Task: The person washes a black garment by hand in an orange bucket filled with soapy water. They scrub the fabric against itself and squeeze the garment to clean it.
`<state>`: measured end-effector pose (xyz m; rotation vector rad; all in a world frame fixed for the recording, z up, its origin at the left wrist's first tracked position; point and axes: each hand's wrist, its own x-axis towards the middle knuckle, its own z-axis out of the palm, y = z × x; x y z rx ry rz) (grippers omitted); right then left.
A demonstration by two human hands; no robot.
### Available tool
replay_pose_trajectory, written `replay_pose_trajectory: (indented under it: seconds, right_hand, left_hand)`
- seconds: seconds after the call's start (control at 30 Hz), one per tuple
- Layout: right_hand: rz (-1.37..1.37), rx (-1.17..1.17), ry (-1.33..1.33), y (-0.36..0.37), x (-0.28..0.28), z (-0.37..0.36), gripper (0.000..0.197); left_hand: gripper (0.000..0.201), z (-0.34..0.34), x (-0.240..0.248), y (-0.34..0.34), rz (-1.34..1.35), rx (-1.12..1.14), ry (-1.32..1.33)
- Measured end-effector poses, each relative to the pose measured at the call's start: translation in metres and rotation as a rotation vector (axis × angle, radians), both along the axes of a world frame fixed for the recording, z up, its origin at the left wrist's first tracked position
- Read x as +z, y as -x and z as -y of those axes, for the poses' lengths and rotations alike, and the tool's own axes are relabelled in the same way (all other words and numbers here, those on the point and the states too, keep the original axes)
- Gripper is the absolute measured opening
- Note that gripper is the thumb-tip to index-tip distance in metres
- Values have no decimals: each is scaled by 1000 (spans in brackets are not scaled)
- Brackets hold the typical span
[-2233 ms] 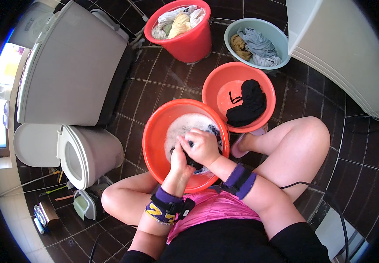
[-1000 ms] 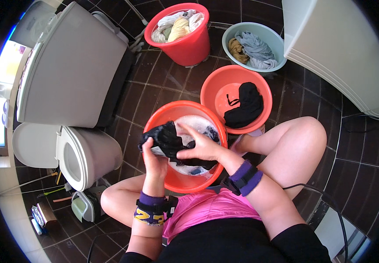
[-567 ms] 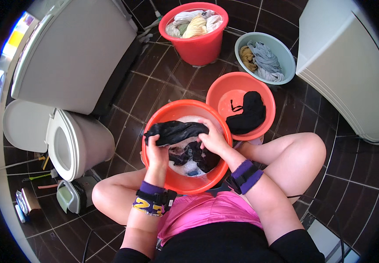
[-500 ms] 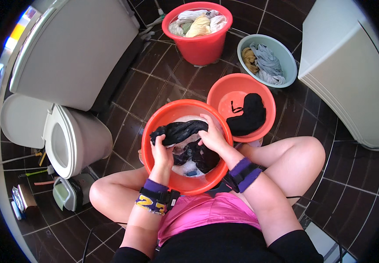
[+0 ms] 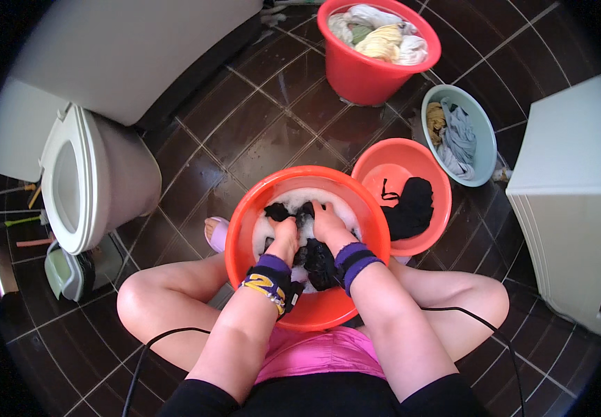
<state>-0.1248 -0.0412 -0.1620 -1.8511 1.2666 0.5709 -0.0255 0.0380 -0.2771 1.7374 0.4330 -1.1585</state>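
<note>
A large orange-red basin [image 5: 330, 310] stands between my bent legs, with white suds [image 5: 346, 210] in it. Both my hands are down inside, close together. My left hand [image 5: 284, 236] is closed on a wet black garment [image 5: 277, 213], its fingertips partly sunk in foam. Beside it, my right hand [image 5: 329, 224] grips the same dark cloth, which bunches up between the two hands. More black fabric [image 5: 320, 265] lies in the basin nearer to me, under my right wrist. Whether it belongs to the same garment I cannot tell.
Touching the basin's right side is a smaller coral basin [image 5: 364, 170] with a black garment [image 5: 412, 208]. Beyond stand a pale blue basin [image 5: 484, 167] of clothes and a tall red bucket [image 5: 359, 83] of light laundry. A toilet [image 5: 116, 177] is at left, a white cabinet [image 5: 564, 194] at right.
Both hands have gone down from above the basin into the suds, taking the stretched black garment with them and bunching it. The whole view has shifted, so the surroundings sit differently.
</note>
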Motion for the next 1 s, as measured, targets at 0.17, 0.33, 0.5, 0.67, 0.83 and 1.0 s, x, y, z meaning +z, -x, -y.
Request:
replay_pose_trajectory:
  seconds: [0.17, 0.33, 0.5, 0.67, 0.83, 1.0]
  right_hand:
    - [-38, 88, 24, -6, -41, 7, 47]
    - [-100, 158, -72, -17, -72, 16, 36]
    - [-134, 78, -20, -10, -76, 37, 38]
    - [427, -323, 158, -16, -44, 14, 34]
    - [771, -281, 49, -7, 54, -32, 25]
    - [829, -168, 293, 2, 112, -88, 22]
  left_hand:
    - [62, 12, -55, 9, -109, -27, 46]
    - [48, 8, -72, -2, -239, -103, 37]
    - [54, 26, -31, 12, -108, -284, -57]
    - [62, 18, -16, 14, -91, 132, 168]
    - [45, 13, 93, 2, -399, 406, 428]
    - [52, -15, 74, -3, -382, 152, 540]
